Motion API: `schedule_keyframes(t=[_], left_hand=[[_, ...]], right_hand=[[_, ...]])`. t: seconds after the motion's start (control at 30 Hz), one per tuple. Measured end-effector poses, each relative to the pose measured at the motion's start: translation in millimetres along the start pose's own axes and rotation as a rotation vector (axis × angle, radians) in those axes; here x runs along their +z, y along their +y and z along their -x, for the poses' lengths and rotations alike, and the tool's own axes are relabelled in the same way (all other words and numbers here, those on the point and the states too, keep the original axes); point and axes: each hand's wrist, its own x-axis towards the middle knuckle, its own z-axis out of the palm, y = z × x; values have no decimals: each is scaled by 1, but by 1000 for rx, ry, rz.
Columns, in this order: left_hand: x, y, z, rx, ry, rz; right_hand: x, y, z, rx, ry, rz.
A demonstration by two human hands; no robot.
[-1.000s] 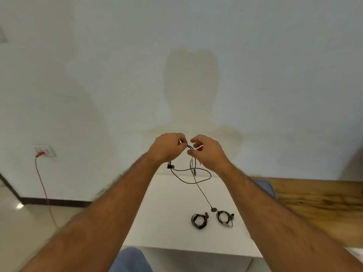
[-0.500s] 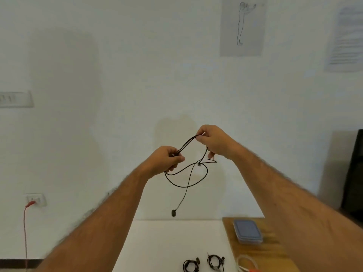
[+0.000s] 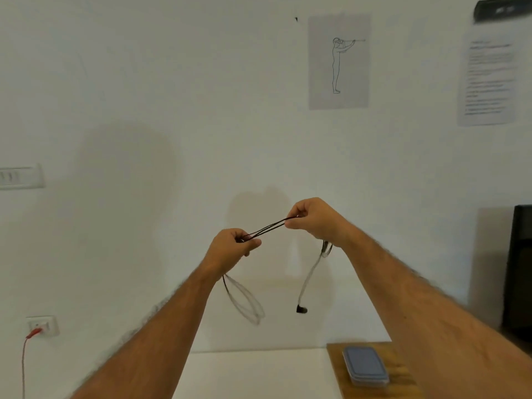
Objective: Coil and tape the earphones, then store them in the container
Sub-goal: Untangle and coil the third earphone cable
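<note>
Plain indoor room, office or study-room type; I cannot fix it more closely. Evidence before me: bare white wall (image 3: 172,96); line drawing of a standing figure (image 3: 339,61) on a sheet stuck to it; printed text sheet (image 3: 488,79) beside that, too blurred to read; switch plate (image 3: 20,176) at left; wall socket (image 3: 42,326) lower down with a red cable (image 3: 24,358) plugged in; white table (image 3: 253,372) against the wall; wooden surface (image 3: 403,367) alongside, carrying a lidded plastic container (image 3: 365,365).

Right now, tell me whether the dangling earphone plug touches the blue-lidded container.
Apart. The head view shows the plug hanging in mid-air against the wall, with a clear gap above the container resting on the wooden board.
</note>
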Motion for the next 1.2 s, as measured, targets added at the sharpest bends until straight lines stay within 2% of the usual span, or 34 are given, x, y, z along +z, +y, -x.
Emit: schedule_keyframes(t=[0.13, 0.3, 0.47, 0.63, 0.8, 1.03, 1.2], left_hand=[[-4, 2, -8, 22, 25, -24], [-1, -1, -4, -33, -188, 66], [-7, -6, -10, -61, -237, 137], [-8, 4, -24, -53, -239, 210], [-5, 9, -39, -32, -216, 154], [-2, -1, -49, -22, -181, 103], [-3, -6, -49, -68, -214, 122]], right_hand=[[-6, 6, -6, -40, -40, 122], [-11, 21, -6, 45, -85, 17], [-17, 20, -17, 71, -82, 13], [-26, 23, -27, 77, -133, -28], [-26, 24, -38, 44, -151, 105], [-17, 32, -48, 3, -138, 298], [-3, 33, -54, -9, -54, 240]])
